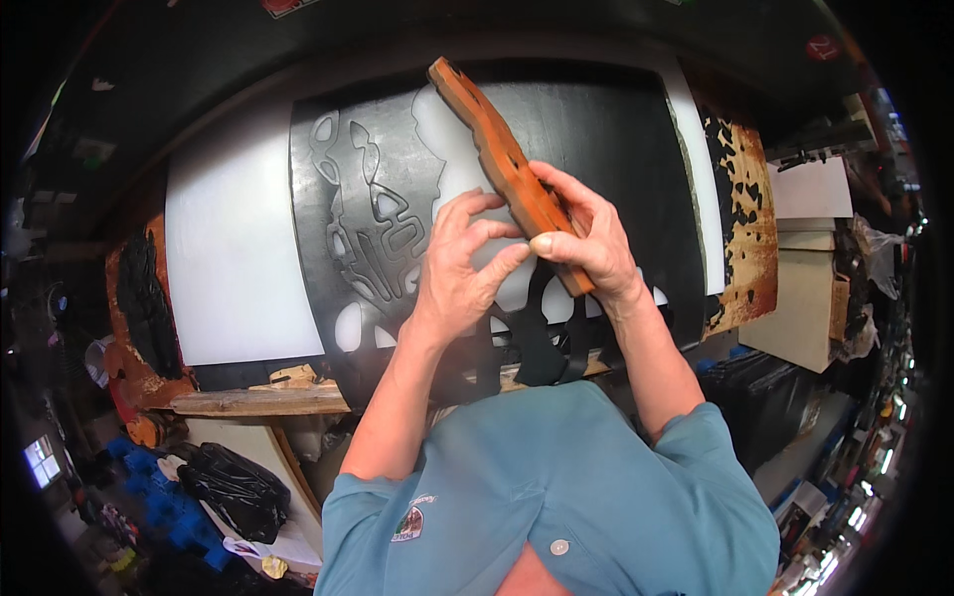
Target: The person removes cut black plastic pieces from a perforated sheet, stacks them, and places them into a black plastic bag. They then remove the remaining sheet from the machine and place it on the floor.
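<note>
Overhanging the right hand (596, 236) clamped on its lower half, the block (497, 149) could tip, the left hand (459, 260) loosely parted alongside.

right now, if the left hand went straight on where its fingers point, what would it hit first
Likely the orange-brown block in the right hand; whether the left hand already touches it is unclear from this view.

A black plastic bag (236, 492) lies near blue objects (191, 517); clear plastic (876, 260) sits beside a pale box (793, 308).
</note>
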Tool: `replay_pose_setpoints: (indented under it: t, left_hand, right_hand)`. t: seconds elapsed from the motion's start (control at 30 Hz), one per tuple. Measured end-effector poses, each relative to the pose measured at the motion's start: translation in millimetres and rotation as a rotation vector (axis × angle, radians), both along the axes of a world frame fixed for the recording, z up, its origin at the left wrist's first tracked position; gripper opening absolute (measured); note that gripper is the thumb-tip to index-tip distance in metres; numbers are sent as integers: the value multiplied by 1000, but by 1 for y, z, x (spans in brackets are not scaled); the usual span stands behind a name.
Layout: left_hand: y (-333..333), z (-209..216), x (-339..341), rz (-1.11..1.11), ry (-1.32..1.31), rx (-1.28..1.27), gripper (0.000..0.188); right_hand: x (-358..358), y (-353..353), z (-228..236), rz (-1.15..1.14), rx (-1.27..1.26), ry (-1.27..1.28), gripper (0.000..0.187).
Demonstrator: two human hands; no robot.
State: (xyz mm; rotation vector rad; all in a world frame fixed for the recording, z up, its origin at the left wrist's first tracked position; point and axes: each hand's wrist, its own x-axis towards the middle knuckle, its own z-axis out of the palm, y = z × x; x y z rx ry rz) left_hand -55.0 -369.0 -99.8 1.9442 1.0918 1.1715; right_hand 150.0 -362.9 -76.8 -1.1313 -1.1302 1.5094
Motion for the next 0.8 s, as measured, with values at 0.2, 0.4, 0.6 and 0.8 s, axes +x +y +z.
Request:
replay_pose_setpoints:
  t: [0.2, 0.4, 0.6, 0.8]
  left_hand:
    - [14, 10, 7, 80, -302, -701, 37]
    - [19, 8, 16, -58, -712, -845, 29]
    - [14, -3, -17, 327, -227, -788, 25]
    - [4, 9, -37, 415, 150, -669, 35]
  right_hand:
    - [3, 1, 0, 29, -19, 10, 96]
    - [6, 3, -2, 5, -9, 96, 96]
    - [16, 1, -10, 8, -32, 320, 89]
    - [23, -8, -9, -85, 77, 345, 94]
